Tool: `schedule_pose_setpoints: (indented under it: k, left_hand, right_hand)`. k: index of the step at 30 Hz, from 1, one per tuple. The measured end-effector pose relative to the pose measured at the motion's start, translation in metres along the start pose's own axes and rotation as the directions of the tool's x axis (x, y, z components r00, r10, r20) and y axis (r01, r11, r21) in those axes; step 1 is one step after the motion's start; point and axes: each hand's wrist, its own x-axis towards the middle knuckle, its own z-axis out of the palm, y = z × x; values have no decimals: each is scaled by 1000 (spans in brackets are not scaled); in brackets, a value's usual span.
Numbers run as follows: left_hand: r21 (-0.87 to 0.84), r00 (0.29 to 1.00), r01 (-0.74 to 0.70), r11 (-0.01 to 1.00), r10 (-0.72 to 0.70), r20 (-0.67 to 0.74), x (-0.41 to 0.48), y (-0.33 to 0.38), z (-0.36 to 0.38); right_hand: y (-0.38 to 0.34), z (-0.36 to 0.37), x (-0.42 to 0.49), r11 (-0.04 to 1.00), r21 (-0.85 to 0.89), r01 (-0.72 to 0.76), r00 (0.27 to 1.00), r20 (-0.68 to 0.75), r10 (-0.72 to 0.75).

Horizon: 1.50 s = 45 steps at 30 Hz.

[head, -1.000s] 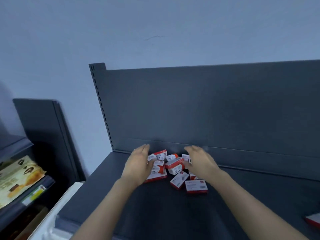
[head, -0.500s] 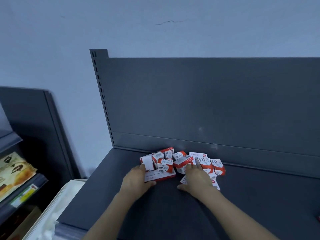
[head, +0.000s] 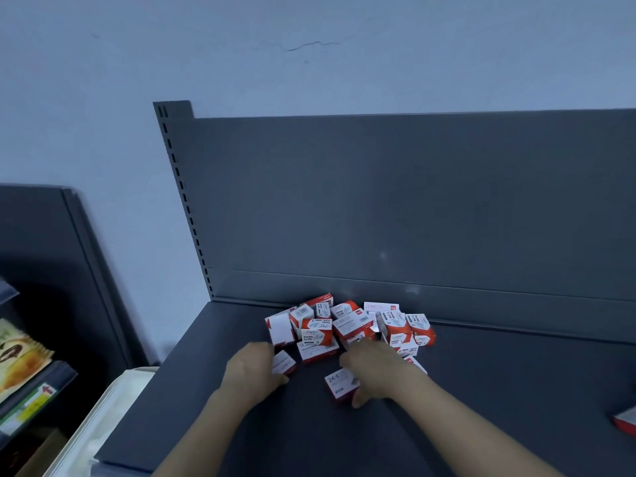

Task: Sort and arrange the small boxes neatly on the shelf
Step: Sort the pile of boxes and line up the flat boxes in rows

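My left hand [head: 256,371] curls round one small red-and-white cardboard box [head: 284,362]. My right hand [head: 375,368] pinches a like box marked 24/6 [head: 340,385], thumb on its near side. Both boxes sit on the dark grey metal shelf [head: 481,390], just before the loose heap of boxes [head: 347,327]. Judgement: sorting has barely begun, and no row is formed. No container holds any box. One stray box [head: 624,421] lies well apart, at the right.
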Motion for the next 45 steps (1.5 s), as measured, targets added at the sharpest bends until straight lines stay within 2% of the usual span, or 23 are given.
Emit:
schedule_pose_setpoints:
  k: [3, 6, 12, 20, 25, 32, 39, 45]
  left_hand:
    - [-4, 999, 20, 1000, -20, -33, -2, -3, -11]
    - [-49, 992, 10, 999, -16, -128, -7, 2, -33]
    - [-171, 946, -114, 979, 54, -321, -14, 51, -71]
    - [-179, 861, -393, 902, 293, -417, -25, 199, -67]
    - [-265, 850, -480, 836, 369, -375, -46, 313, -36]
    - [-343, 869, -491, 801, 421, -260, -79, 436, 10]
    - [-301, 900, -433, 850, 429, -83, -82, 484, 44]
    - [-260, 884, -450, 854, 468, 10, -75, 491, 57]
  right_hand:
    - [-3, 4, 0, 993, 57, 101, 994, -34, -100]
    - [-5, 4, -4, 983, 144, 111, 992, -78, -101]
    - [16, -14, -38, 972, 220, 81, 965, -262, -21]
    - [121, -27, -145, 960, 256, -111, 904, -374, 204]
    - [205, 0, -226, 928, 266, -262, 871, -349, 346]
    - [296, 52, -303, 858, 310, -411, 845, -224, 486]
    - [329, 84, -322, 818, 339, -465, 834, -141, 533]
    - [333, 91, -320, 813, 333, -478, 839, -102, 535]
